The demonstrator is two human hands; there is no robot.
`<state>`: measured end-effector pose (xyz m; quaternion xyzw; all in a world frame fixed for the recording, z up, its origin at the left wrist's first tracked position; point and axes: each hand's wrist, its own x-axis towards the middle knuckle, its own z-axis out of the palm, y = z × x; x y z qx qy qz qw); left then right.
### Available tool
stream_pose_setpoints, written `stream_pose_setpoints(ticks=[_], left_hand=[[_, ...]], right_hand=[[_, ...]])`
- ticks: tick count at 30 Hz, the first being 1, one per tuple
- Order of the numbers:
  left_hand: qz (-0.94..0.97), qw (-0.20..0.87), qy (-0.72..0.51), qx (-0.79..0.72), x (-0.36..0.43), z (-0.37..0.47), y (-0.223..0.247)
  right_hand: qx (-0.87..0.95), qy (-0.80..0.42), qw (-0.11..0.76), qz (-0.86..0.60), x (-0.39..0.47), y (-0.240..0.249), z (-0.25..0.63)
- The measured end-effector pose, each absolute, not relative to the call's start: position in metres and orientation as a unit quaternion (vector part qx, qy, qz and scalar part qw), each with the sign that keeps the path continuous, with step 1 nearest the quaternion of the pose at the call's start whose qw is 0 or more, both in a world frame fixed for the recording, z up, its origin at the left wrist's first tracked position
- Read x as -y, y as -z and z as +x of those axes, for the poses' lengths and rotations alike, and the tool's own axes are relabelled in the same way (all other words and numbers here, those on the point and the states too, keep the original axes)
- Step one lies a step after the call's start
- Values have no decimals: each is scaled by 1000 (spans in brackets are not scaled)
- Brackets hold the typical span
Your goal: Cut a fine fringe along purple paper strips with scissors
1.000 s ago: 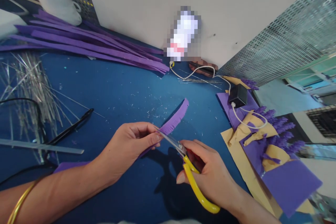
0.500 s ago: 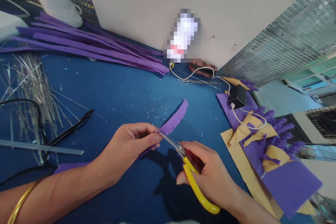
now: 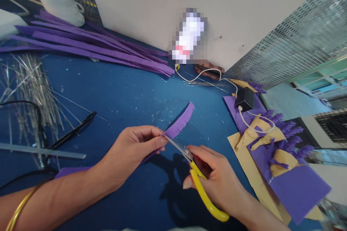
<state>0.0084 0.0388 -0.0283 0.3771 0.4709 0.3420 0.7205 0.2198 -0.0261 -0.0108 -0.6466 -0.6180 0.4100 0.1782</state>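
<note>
My left hand pinches a purple paper strip between thumb and fingers. The strip's free end curls up to the right, and its lower edge is cut into a fringe. My right hand is closed around yellow-handled scissors. Their blades point up and left and meet the strip right beside my left fingertips. Part of the strip lies hidden under my left hand.
Long purple strips lie at the back left, near a white boot-shaped mug. Thin wires and a glue stick are at left. A phone leans at the back. Wrapped purple flowers and a black adapter lie at right.
The scissors and my right hand have shifted very slightly to the right. My left hand keeps its pinch on the strip in nearly the same place.
</note>
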Motion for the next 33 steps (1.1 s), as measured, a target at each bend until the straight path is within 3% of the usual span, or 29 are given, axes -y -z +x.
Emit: stream_pose_setpoints(ticks=[33], left_hand=[[376,722,-327,-480,-39,7,25]], right_hand=[[606,-435,168,-644,25,10,220]])
